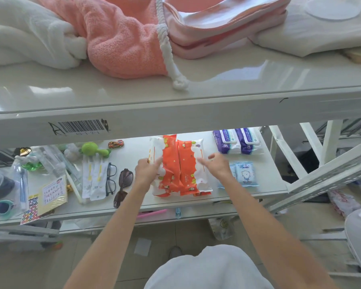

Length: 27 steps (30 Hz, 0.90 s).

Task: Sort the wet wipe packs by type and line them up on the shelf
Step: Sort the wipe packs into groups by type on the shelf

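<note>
Two orange-and-white wet wipe packs (178,165) lie side by side on the middle shelf (133,197), long sides touching. My left hand (147,171) grips the left edge of the left pack. Against the right edge of the right pack, my right hand (214,164) presses with its fingers out. Two purple-and-white wipe packs (238,142) stand together at the back right. Small light-blue wipe packets (245,174) lie just right of my right hand.
Left of the packs lie sunglasses (124,184), black-framed glasses (111,179), white sachets (93,180), a green toy (93,149), a toy car (115,144), stickers and spoons. The upper shelf (175,109) overhangs with pink and white towels (117,34). White rack struts (313,163) stand right.
</note>
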Motion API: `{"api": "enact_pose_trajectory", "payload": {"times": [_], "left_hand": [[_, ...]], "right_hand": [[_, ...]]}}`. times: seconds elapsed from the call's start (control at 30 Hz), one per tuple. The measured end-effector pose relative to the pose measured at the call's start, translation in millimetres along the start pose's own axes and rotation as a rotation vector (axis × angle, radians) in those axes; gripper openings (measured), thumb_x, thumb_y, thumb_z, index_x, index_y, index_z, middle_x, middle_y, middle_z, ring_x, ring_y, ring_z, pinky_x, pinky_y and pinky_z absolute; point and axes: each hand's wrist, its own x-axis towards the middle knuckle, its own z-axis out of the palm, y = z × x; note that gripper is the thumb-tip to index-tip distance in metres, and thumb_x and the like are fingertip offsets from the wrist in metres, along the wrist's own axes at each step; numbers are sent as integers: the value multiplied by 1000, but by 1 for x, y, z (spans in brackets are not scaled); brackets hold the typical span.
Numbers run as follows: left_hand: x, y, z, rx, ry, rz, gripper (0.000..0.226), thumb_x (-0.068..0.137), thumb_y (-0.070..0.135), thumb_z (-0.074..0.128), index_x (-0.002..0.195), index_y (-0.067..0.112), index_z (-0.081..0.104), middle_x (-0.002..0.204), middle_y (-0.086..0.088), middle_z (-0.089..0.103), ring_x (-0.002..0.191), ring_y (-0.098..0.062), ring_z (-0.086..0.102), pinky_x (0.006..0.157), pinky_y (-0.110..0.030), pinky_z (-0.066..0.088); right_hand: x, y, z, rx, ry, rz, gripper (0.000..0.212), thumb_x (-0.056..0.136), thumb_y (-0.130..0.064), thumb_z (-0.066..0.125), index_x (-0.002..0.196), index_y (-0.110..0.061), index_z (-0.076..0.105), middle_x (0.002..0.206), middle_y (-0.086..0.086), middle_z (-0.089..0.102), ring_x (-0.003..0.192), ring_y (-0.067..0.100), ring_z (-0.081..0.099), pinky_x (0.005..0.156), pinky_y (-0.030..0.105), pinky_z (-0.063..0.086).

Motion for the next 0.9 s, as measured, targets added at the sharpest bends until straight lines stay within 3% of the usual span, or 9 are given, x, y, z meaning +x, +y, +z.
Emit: {"api": "enact_pose_trajectory", "payload": {"times": [0.07, 0.13, 0.23, 0.3, 0.4, 0.53, 0.73, 0.83, 0.9], "left_hand": [[-3, -9, 5, 51, 74, 14, 44, 93, 47, 65, 73, 8, 56, 76, -11, 65, 71, -26, 59, 57, -34, 45], [-3, -15, 5, 84, 104, 40, 49, 92, 49, 64, 80, 2, 59, 82, -14, 66, 78, -32, 63, 66, -41, 49], [-4, -21, 3, 86, 86, 18, 45, 91, 46, 65, 95, 1, 64, 96, -18, 68, 91, -34, 65, 79, -46, 52], [-8, -25, 2, 74, 44, 24, 39, 92, 42, 64, 98, 3, 63, 96, -14, 68, 90, -32, 64, 77, -42, 51], [-10, -29, 1, 57, 17, 58, 35, 94, 38, 63, 111, 8, 66, 103, -10, 69, 92, -26, 67, 70, -34, 54], [-14, -26, 6, -73, 3, 15, 29, 98, 28, 60, 116, 6, 67, 108, -14, 69, 97, -29, 68, 65, -28, 51], [-19, -28, 0, -254, -35, -48, 29, 99, 23, 63, 124, 8, 66, 112, -7, 72, 93, -16, 69, 64, -20, 51], [-22, -25, -2, -162, 6, -12, 40, 95, 22, 68, 132, 6, 62, 127, -10, 68, 106, -20, 67, 81, -27, 55], [-24, -18, -3, 64, 192, 205, 47, 90, 19, 73, 133, 6, 60, 133, -11, 60, 121, -24, 58, 102, -36, 48]], "right_hand": [[-11, 14, 10, -61, -79, 18, 64, 84, -51, 79, 123, -4, 62, 114, 9, 66, 108, 25, 61, 87, 34, 48], [-12, 21, 19, -63, -117, 14, 58, 85, -49, 78, 119, -4, 61, 105, 5, 63, 95, 21, 58, 77, 32, 46], [-5, 26, 24, -68, -118, 8, 55, 85, -53, 77, 112, -7, 61, 108, 8, 69, 92, 21, 63, 76, 36, 52], [-2, 27, 24, -63, -113, 0, 52, 87, -52, 75, 110, -8, 60, 110, 9, 69, 96, 22, 65, 76, 35, 54], [-2, 28, 25, -70, -86, -24, 45, 91, -49, 72, 106, -10, 56, 104, 6, 65, 93, 21, 60, 63, 27, 44], [1, 32, 29, 12, -60, -22, 43, 93, -44, 71, 114, -9, 58, 107, 6, 66, 94, 23, 63, 71, 32, 50], [1, 40, 9, 185, -18, -100, 43, 92, -42, 72, 114, -13, 50, 112, 10, 67, 96, 27, 69, 87, 48, 59], [-2, 34, -12, 177, -31, -148, 39, 93, -39, 72, 114, -14, 51, 116, 10, 66, 98, 27, 69, 82, 43, 59], [-1, 23, -38, 112, -3, -207, 38, 89, -35, 78, 117, -16, 60, 113, 8, 69, 98, 26, 68, 80, 35, 55]]}}
